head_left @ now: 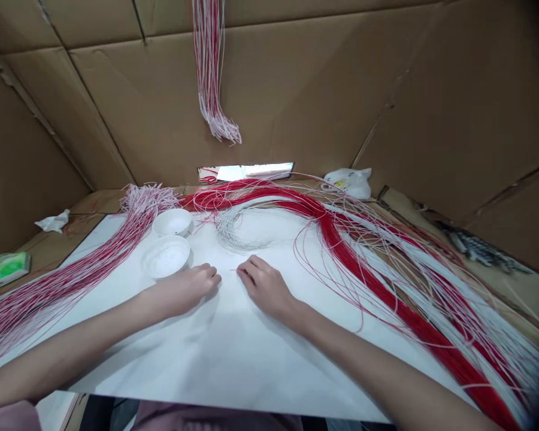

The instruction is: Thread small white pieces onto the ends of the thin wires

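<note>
My left hand is closed with curled fingers over the white board, just right of the lower white bowl. What its fingers hold, if anything, is hidden. A short gap separates it from my right hand, whose thumb and fingertips are pinched together. From that pinch a thin reddish cord end pokes out to the left. Just behind both hands lies a curved bundle of thin white cords. Two white bowls stand at the left, one behind the other; the nearer holds something white.
Long red cords arc across the back and right of the white board. Red-and-white cords run along the left. Another bundle hangs against the cardboard wall. A plastic bag and a green packet lie at the sides.
</note>
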`<state>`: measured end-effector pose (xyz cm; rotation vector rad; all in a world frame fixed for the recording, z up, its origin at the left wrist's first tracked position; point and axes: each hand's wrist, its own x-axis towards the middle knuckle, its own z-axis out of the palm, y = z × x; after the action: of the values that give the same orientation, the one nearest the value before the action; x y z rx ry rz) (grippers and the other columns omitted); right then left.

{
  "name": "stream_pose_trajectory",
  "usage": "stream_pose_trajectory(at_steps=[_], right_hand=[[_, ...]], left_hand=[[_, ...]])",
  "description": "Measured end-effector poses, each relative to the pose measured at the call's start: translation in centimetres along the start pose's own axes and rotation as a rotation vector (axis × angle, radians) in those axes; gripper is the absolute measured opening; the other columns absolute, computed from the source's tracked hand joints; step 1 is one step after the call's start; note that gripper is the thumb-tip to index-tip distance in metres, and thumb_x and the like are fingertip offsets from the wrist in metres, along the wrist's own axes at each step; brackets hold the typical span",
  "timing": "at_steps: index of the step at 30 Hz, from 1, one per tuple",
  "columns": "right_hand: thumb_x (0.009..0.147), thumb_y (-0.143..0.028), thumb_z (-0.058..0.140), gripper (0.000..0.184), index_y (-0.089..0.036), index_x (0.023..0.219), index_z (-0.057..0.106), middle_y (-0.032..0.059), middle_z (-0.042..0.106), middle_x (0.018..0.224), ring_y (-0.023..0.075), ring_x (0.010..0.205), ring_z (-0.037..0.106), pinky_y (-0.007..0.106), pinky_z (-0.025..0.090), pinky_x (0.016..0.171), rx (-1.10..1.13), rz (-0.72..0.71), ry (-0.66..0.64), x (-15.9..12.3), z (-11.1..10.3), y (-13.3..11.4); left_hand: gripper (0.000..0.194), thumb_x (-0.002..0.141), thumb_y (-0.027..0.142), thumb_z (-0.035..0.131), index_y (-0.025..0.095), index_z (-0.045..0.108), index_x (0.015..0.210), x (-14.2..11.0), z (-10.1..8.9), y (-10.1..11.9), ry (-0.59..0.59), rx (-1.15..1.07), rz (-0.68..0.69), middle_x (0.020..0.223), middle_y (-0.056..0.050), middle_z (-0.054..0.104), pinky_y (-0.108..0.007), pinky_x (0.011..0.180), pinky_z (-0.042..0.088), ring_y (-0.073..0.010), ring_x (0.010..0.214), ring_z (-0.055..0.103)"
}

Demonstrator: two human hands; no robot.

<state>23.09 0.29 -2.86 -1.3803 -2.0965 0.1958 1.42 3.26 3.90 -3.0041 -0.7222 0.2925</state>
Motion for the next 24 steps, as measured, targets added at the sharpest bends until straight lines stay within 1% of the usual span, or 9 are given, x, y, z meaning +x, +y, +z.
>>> stream_pose_trajectory(at_steps=[4,8,11,13,14,15,17,20,24], right_hand=[[0.098,-0.019,0.047,0.017,-0.02,0.091,0.063,0.0033,0.061,0.09,0.0163,0.084,0.059,0.028,0.045,0.073,0.009,0.019,-0.018,0.0,-0.1,0.0],[0.098,-0.02,0.048,0.017,-0.02,0.091,0.064,0.003,0.061,0.091,0.0167,0.086,0.058,0.029,0.043,0.073,0.015,0.039,-0.038,0.0,-0.1,-0.1],[0.098,-0.02,0.047,0.018,-0.021,0.092,0.064,0.0028,0.061,0.092,0.0163,0.086,0.058,0.029,0.043,0.074,0.019,0.046,-0.044,-0.1,-0.2,-0.2],[0.097,-0.02,0.047,0.018,-0.02,0.091,0.064,0.0028,0.061,0.091,0.0161,0.085,0.058,0.029,0.043,0.072,0.02,0.045,-0.045,-0.1,-0.2,-0.2],[0.097,-0.02,0.047,0.019,-0.02,0.091,0.065,0.003,0.061,0.091,0.0163,0.084,0.058,0.029,0.043,0.072,0.02,0.045,-0.046,-0.1,-0.2,-0.2],[0.097,-0.02,0.047,0.019,-0.02,0.091,0.065,0.0033,0.061,0.09,0.0167,0.085,0.058,0.029,0.043,0.072,0.021,0.044,-0.046,-0.1,-0.2,-0.2],[0.097,-0.02,0.046,0.02,-0.02,0.09,0.065,0.0038,0.062,0.089,0.0174,0.085,0.058,0.029,0.043,0.071,0.022,0.039,-0.037,-0.1,-0.2,-0.2],[0.097,-0.02,0.046,0.021,-0.021,0.089,0.065,0.0044,0.062,0.088,0.0178,0.084,0.059,0.03,0.043,0.07,0.023,0.023,-0.014,-0.2,-0.1,-0.1],[0.097,-0.019,0.046,0.021,-0.02,0.088,0.065,0.0047,0.062,0.087,0.018,0.084,0.059,0.029,0.042,0.069,0.019,0.017,-0.009,-0.2,0.0,-0.1]], left_hand=[[0.024,0.078,-0.007,0.043,0.014,0.054,0.085,-0.1,0.4,0.2,0.034,-0.023,0.001,0.09,-0.009,0.058,-0.032,0.068,0.045,-0.0225,0.082,0.056],[0.02,0.09,0.002,0.041,0.014,0.058,0.087,-0.5,-0.7,-0.4,0.009,-0.152,-0.011,0.088,-0.008,0.06,-0.03,0.069,0.045,-0.0208,0.081,0.059],[0.019,0.094,0.013,0.044,0.016,0.062,0.099,-1.3,-2.4,-2.2,0.06,-0.259,-0.051,0.094,-0.009,0.064,-0.029,0.072,0.045,-0.0197,0.084,0.062],[0.023,0.094,0.015,0.042,0.016,0.063,0.104,-2.1,-3.7,-3.9,0.153,-0.259,-0.15,0.098,-0.009,0.066,-0.028,0.075,0.045,-0.0199,0.089,0.062],[0.022,0.094,0.017,0.044,0.016,0.063,0.104,-2.5,-4.3,-4.9,0.153,-0.25,-0.206,0.098,-0.009,0.066,-0.028,0.075,0.045,-0.0195,0.087,0.062],[0.021,0.093,0.019,0.046,0.016,0.064,0.104,-2.8,-4.7,-5.9,0.135,-0.246,-0.251,0.096,-0.008,0.066,-0.027,0.073,0.044,-0.0188,0.083,0.062],[0.02,0.09,0.021,0.05,0.017,0.065,0.102,-3.1,-5.1,-7.7,-0.001,-0.266,-0.329,0.094,-0.007,0.067,-0.025,0.067,0.042,-0.0175,0.078,0.061],[0.017,0.08,0.021,0.06,0.019,0.066,0.096,-2.9,-4.1,-9.5,-0.168,-0.363,-0.304,0.082,-0.003,0.067,-0.022,0.061,0.039,-0.0148,0.07,0.058],[0.005,0.073,0.016,0.063,0.019,0.063,0.078,-2.1,-2.2,-10.3,-0.192,-0.412,-0.244,0.072,0.0,0.063,-0.022,0.057,0.035,-0.0124,0.062,0.053]])
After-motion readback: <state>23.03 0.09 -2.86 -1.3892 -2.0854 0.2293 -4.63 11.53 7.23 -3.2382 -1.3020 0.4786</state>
